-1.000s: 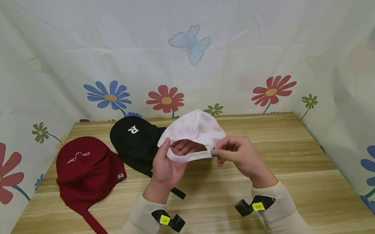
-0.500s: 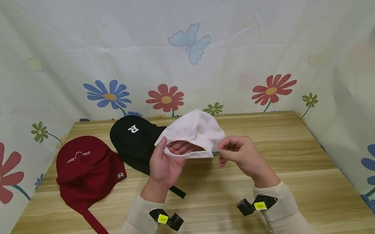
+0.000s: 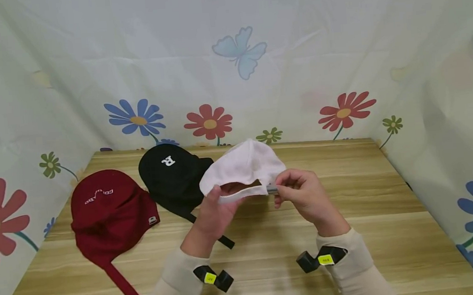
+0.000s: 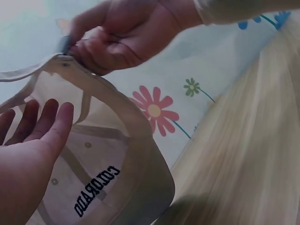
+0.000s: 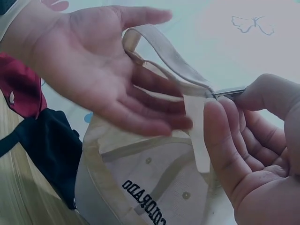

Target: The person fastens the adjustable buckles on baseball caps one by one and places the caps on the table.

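Note:
A white cap (image 3: pixel 246 165) is held up above the table, its back opening toward me. My right hand (image 3: pixel 305 197) pinches the grey metal buckle (image 3: pixel 272 189) at the right end of its back strap (image 3: pixel 244 194). My left hand (image 3: pixel 217 216) is at the strap's left side, its fingers partly hidden there in the head view. In the right wrist view the left hand (image 5: pixel 103 79) has its fingers extended by the cap's opening, thumb apart. Dark COLORADO stitching (image 4: pixel 97 190) shows on the cap's inside in the left wrist view.
Left of the hands, a black cap (image 3: pixel 176 180) with a white R lies on the wooden table (image 3: pixel 374 257). Beside it lies a dark red cap (image 3: pixel 112 208), its strap (image 3: pixel 124 283) stretched toward me. A flower-printed curtain (image 3: pixel 294 32) closes off the back and sides.
My left hand has drawn down and slightly right, and its fingers no longer show inside the cap's opening in the head view. The right hand keeps its pinch at the buckle.

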The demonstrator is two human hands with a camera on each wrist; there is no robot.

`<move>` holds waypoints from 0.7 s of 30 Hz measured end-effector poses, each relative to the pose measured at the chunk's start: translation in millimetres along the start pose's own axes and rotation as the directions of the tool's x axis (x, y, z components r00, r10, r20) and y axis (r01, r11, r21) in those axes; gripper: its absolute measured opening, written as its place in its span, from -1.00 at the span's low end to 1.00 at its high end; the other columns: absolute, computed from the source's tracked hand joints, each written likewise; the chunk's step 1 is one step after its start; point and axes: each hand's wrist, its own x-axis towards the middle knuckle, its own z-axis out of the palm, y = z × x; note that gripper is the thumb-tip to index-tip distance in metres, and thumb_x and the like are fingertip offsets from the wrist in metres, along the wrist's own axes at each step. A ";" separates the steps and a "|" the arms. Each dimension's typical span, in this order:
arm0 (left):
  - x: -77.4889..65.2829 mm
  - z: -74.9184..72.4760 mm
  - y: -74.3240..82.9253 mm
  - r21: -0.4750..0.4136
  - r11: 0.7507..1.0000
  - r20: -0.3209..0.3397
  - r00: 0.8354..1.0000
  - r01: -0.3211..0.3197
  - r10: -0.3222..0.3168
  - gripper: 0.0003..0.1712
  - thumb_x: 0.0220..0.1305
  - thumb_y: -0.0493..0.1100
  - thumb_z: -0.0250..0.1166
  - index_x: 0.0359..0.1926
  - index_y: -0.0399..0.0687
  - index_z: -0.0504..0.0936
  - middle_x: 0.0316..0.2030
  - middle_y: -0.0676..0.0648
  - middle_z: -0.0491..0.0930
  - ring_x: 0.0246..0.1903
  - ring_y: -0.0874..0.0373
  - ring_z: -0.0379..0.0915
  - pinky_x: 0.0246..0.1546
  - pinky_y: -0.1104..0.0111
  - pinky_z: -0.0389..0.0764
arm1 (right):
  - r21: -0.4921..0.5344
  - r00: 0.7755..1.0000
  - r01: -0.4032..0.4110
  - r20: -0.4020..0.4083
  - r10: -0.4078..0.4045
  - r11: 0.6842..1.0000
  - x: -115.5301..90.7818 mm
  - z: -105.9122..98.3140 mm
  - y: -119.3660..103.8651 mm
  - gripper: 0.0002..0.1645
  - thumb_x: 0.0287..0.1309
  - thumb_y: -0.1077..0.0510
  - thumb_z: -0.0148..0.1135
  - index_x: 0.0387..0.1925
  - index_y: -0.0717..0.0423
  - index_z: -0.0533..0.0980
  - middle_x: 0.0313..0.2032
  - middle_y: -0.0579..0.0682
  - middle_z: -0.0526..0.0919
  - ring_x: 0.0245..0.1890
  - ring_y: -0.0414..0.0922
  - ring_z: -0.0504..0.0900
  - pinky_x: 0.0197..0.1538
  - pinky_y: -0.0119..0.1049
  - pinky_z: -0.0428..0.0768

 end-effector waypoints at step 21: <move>11.1 23.6 -23.2 0.624 0.775 -0.178 0.984 0.103 0.013 -0.60 0.13 -0.04 0.26 0.00 0.00 0.50 -0.06 -0.02 0.57 -0.11 0.16 0.55 -0.10 0.37 0.58 | 0.108 0.999 0.039 -0.029 -0.036 0.993 7.5 10.4 -0.2 -0.96 0.11 0.46 0.05 -0.41 0.38 0.44 -0.52 -0.02 0.59 -0.61 -0.19 0.56 -0.48 -0.35 0.62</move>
